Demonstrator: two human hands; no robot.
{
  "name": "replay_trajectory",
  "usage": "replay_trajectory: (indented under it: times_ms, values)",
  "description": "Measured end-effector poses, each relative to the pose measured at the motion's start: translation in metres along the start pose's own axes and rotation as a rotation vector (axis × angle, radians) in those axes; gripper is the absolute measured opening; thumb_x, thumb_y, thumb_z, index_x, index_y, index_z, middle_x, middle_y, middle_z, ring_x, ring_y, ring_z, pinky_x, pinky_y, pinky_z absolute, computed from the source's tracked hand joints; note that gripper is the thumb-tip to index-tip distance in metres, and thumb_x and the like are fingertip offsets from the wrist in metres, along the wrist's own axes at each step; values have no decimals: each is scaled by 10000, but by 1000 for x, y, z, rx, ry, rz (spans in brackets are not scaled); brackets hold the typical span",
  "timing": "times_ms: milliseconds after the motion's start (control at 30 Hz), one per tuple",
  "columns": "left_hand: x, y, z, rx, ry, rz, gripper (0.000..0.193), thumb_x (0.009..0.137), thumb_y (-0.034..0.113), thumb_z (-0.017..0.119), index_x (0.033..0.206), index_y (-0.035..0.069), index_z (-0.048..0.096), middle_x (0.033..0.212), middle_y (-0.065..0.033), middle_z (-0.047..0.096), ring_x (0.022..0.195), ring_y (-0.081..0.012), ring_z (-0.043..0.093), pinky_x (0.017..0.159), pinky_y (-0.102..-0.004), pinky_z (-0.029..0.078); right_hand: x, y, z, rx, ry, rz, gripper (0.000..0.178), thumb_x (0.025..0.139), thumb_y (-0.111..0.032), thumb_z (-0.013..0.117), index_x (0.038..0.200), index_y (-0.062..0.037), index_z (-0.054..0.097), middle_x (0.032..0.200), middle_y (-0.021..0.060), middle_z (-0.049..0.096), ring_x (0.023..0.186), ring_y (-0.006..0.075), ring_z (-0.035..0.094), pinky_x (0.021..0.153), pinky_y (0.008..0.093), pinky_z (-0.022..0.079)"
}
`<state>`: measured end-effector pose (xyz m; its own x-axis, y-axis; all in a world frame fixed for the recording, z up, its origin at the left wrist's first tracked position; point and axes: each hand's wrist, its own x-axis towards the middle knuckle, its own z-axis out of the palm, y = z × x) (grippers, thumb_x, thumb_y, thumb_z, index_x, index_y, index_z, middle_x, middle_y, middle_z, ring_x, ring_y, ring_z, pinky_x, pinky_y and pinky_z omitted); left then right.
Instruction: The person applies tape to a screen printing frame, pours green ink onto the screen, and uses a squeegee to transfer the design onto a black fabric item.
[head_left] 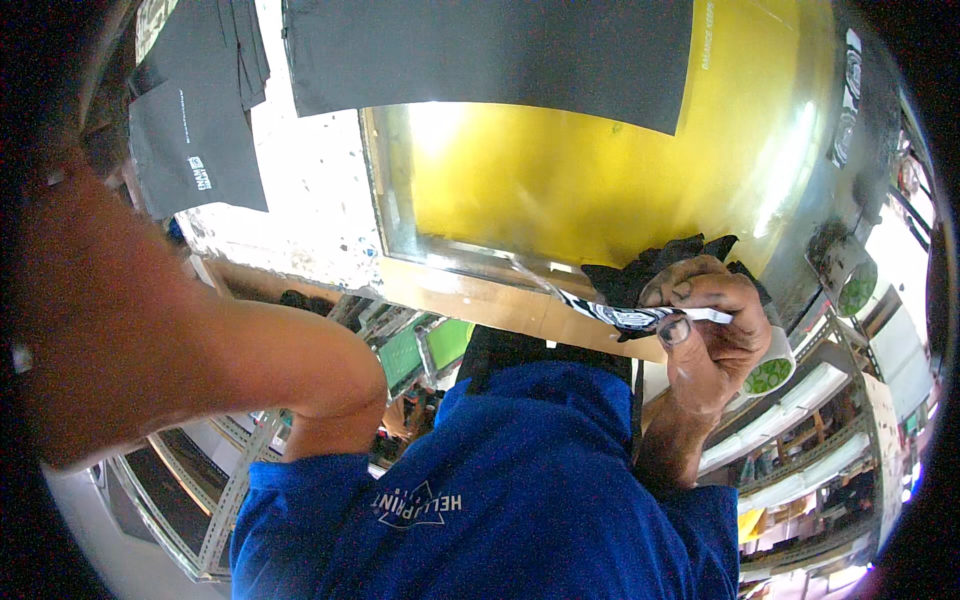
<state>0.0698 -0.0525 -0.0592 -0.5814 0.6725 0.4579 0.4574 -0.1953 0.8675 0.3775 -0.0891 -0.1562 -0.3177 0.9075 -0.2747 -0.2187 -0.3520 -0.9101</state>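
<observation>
My right hand (715, 325) is closed at the near right edge of a yellow screen-printing screen (560, 180). Between its thumb and fingers is a slim pointed stick (625, 316) with black-and-white print and a white end, whose exact kind I cannot make out. A crumpled black cloth (665, 262) is bunched under and behind those fingers, against the screen's edge. On the left, my left arm is bent and raised close to the camera; my left hand (70, 230) is dark and blurred, its fingers hidden.
Black printed sheets (195, 140) lie on a white, stained tabletop (310, 160) at far left. A larger black sheet (490, 55) covers the screen's far part. Metal shelving (820, 450) stands at right, more racks (220, 500) at left. A white roll (775, 365) sits beside my right wrist.
</observation>
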Motion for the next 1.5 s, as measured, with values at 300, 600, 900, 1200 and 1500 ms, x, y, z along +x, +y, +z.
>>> replay_trajectory:
  times_ms: [300,600,900,1200,1500]
  values:
    - [-145,-47,-20,-409,-539,-1060,461,819,275,843,1134,-18,677,1096,-125,690,926,-166,665,786,-316,537,17,12,10,200,176,15,248,881,-40,760,1069,44,623,1002,175,681,874,244,680,715,355,597]
    - [-163,-65,10,35,-166,-797,206,853,-71,749,1047,-15,707,912,-65,728,795,-82,649,724,-223,536,40,49,24,-294,361,-81,231,915,2,717,1142,44,705,990,105,701,787,141,685,677,262,591]
    - [-154,-79,22,195,-17,-852,172,860,-4,775,1011,-53,709,863,-89,734,751,-93,646,682,-220,506,48,60,29,-344,464,7,203,841,-2,801,1034,27,745,945,69,716,770,95,623,655,223,476]
    - [-152,-88,31,313,6,-810,150,853,47,795,931,-69,739,791,-91,729,681,-95,632,607,-239,489,58,69,22,-523,480,-90,194,841,9,794,1026,38,742,854,59,697,751,82,606,640,232,475]
    - [-151,-88,35,359,22,-784,185,842,54,801,940,-93,746,761,-103,725,647,-101,625,583,-248,484,65,70,25,-485,555,-76,435,809,-24,830,1166,-25,581,808,62,705,646,68,590,550,205,399]
